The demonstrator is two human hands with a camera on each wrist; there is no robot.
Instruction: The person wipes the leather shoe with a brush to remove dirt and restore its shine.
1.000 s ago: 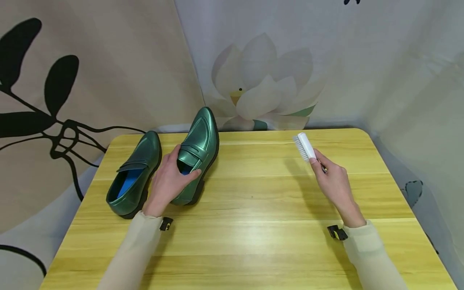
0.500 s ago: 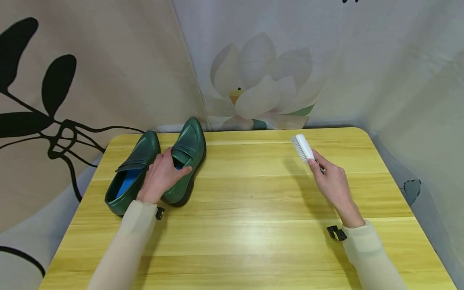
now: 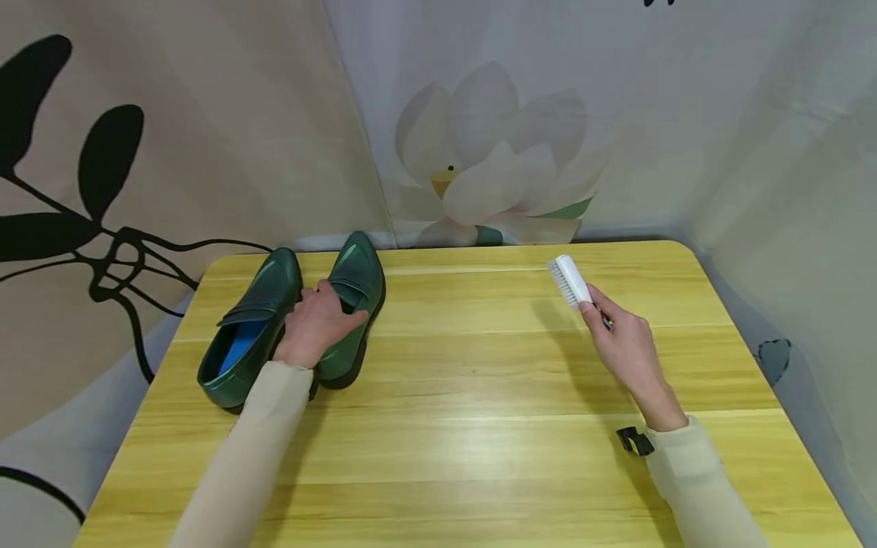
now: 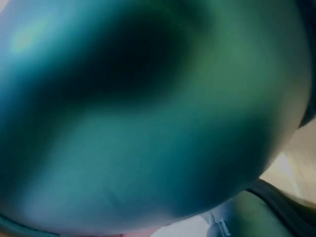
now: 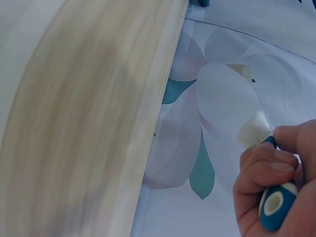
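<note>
Two green loafers stand side by side at the table's left. My left hand [image 3: 318,323] spans the right loafer [image 3: 352,335] around its opening, the thumb over the right rim and the fingers on the left side, close to the left loafer [image 3: 263,304]. Part of the opening is hidden under that hand. In the left wrist view, blurred green leather [image 4: 148,153] fills most of the picture. Over the table's right side my right hand [image 3: 626,342] grips a small brush [image 3: 574,278] with a white head, bristles facing left. Its blue handle end [image 5: 278,207] shows in the right wrist view.
The wooden table [image 3: 473,457] has rounded back corners. Right behind its back edge hangs a pale curtain [image 3: 493,46] printed with a flower and dark leaves. Both loafer toes point toward that edge, the right one overlapping the curtain in the head view.
My left hand has brought the right loafer left and down, closer to the other loafer, then shifted slightly right over it. The right hand with the brush has hardly moved.
</note>
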